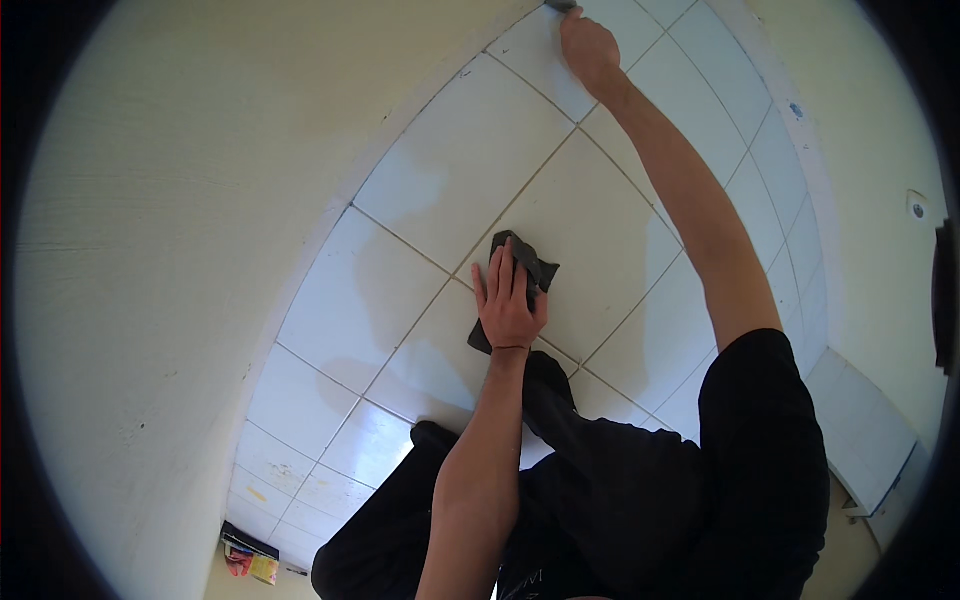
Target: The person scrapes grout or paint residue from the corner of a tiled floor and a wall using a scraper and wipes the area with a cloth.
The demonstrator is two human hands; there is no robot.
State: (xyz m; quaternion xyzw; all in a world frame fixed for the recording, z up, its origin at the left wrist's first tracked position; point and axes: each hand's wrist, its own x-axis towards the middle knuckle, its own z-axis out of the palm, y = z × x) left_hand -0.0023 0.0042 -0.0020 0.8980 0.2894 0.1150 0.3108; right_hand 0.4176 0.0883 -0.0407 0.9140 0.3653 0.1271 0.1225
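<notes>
My left hand (511, 312) lies palm down with its fingers stretched out, over a crumpled dark cloth (543, 272) on the white tiled floor (600, 230). Parts of the cloth stick out past the fingertips and beside the wrist. Far ahead, at the top of the view, my right hand (590, 47) reaches to where the floor meets the wall. Its fingers are closed on a dark grey thing (561, 4), mostly cut off by the upper rim, so its kind does not show.
A cream wall (200, 200) runs along the left, and another wall (870, 160) with a small socket (917, 207) stands at the right. Low at the left lie a dark tray-like thing (250, 540) and a yellow packet (265, 569). A pale cabinet-like piece (860, 425) is behind my right shoulder.
</notes>
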